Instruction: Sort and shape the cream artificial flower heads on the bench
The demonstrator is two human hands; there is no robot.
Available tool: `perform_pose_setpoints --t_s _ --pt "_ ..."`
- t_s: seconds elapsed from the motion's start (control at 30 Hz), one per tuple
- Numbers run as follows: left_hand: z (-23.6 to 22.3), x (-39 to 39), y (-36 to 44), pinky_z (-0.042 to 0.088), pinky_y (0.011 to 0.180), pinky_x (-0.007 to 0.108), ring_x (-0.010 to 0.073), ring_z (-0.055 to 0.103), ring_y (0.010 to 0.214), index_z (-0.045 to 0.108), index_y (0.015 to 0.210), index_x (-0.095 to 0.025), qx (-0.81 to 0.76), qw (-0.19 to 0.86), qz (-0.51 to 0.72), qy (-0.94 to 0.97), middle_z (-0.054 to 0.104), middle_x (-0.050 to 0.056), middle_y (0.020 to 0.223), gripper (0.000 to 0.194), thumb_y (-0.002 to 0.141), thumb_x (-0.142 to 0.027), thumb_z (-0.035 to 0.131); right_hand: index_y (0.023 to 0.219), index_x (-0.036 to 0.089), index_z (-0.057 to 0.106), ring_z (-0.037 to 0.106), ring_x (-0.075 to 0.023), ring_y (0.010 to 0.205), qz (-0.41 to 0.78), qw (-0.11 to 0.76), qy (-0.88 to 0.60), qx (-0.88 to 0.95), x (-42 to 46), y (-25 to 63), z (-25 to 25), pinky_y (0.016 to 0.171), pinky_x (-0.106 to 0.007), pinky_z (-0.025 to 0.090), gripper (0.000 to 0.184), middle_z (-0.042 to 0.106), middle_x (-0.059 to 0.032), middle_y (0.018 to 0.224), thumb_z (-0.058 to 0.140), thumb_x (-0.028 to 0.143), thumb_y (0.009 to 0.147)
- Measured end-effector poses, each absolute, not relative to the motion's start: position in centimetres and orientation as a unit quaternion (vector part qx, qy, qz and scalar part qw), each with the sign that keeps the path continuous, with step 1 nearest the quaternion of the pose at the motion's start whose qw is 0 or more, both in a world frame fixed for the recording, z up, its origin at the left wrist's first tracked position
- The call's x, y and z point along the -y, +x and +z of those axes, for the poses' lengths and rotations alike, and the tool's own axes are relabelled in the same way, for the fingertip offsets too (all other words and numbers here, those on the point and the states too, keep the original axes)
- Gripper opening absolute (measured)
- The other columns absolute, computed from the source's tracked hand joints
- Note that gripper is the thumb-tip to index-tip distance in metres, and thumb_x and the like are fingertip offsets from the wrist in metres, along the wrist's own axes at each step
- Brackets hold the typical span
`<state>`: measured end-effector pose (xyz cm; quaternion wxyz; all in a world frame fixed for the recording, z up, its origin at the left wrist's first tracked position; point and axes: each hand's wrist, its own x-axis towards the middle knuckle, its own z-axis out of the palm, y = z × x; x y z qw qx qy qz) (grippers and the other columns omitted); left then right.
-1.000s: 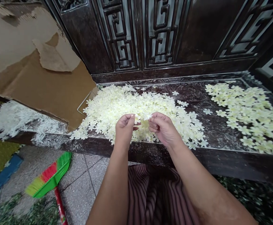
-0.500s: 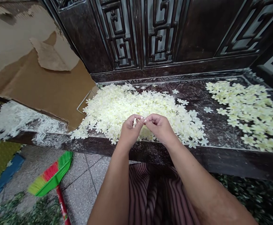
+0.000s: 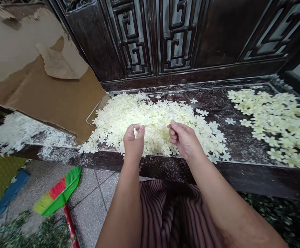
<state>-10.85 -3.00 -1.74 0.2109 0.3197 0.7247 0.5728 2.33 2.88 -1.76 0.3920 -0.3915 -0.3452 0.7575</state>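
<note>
We see the left hand (image 3: 134,143) with thumb and fingers closed around a small white piece (image 3: 135,132), most of it hidden in the curl. The right hand (image 3: 184,139), apart from it, has thumb and forefinger pinched together, the other fingers folded; we cannot tell whether anything lies between those tips. Both hands are over the near side of a heap of pale flowers (image 3: 129,110), which fills the middle of a dark wooden bench (image 3: 214,100) and reaches its front edge. Toward the bench's right end we find a second, flatter spread of yellowish flowers (image 3: 281,120), with a single loose flower (image 3: 230,121) between the two groups. Toward the left end, white shreds (image 3: 18,131) lie along the front edge, beside a torn cardboard sheet (image 3: 49,100). Behind the back edge we see carved panels (image 3: 224,34). Below the front edge, left, is a colourful broom (image 3: 62,193).
</note>
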Motion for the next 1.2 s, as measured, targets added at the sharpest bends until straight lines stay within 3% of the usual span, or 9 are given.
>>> perform_pose_setpoints --t_s 0.2,0.4,0.57,0.73,1.03,1.2 --pt "-1.4 3.0 -8.8 0.035 0.054 0.021 0.0102 0.042 0.055 0.056 0.068 -0.019 -0.704 0.213 0.532 0.42 0.048 -0.004 0.058 0.012 0.075 -0.029 0.056 0.059 0.017 0.057 0.037 -0.0046 0.038 0.741 0.329 -0.39 0.436 -2.1 1.2 -2.5 0.038 -0.021 0.027 0.031 0.052 0.005 0.048 0.074 0.042 0.056" --pt "-1.6 2.8 -8.9 0.04 0.065 0.023 0.0127 0.051 0.067 0.061 0.072 -0.019 -0.668 0.274 0.535 0.439 0.058 -0.001 0.068 0.015 0.076 -0.031 0.054 0.052 0.019 0.047 0.032 -0.004 0.034 0.718 0.335 -0.404 0.457 -2.3 1.2 -2.3 0.038 -0.021 0.022 0.016 0.049 0.0067 0.043 0.058 0.022 0.062" --pt "-1.6 2.7 -9.2 0.04 0.063 0.022 0.0118 0.049 0.064 0.058 0.068 -0.019 -0.667 0.289 0.532 0.434 0.055 -0.003 0.064 0.011 0.072 -0.029 0.058 0.05 0.02 0.046 0.033 -0.0055 0.038 0.689 0.323 -0.394 0.515 -2.2 1.3 -2.7 0.04 -0.022 0.025 0.017 0.046 0.0064 0.043 0.055 0.023 0.064" --pt "-1.3 3.0 -9.3 0.039 0.062 0.023 0.0119 0.048 0.06 0.066 0.084 -0.022 -0.642 0.355 0.517 0.441 0.05 -0.003 0.059 0.017 0.075 -0.033 0.057 0.047 0.02 0.046 0.029 -0.0051 0.037 0.676 0.325 -0.384 0.539 -2.3 1.5 -2.9 0.039 -0.022 0.022 0.022 0.041 0.0071 0.041 0.055 0.025 0.066" --pt "-1.3 2.9 -9.4 0.04 0.06 0.024 0.012 0.048 0.057 0.059 0.066 -0.021 -0.647 0.353 0.536 0.412 0.049 -0.004 0.053 0.013 0.074 -0.032 0.058 0.052 0.019 0.051 0.032 -0.0046 0.036 0.711 0.314 -0.373 0.507 -2.1 1.7 -2.6 0.038 -0.021 0.024 0.022 0.047 0.0058 0.044 0.059 0.031 0.068" --pt "-1.6 2.8 -9.4 0.04 0.06 0.024 0.0121 0.048 0.057 0.058 0.066 -0.021 -0.656 0.348 0.535 0.404 0.046 -0.005 0.05 0.014 0.074 -0.033 0.057 0.054 0.018 0.053 0.033 -0.0043 0.036 0.712 0.329 -0.386 0.485 -2.1 1.6 -2.4 0.037 -0.021 0.024 0.026 0.049 0.0056 0.045 0.068 0.038 0.06"
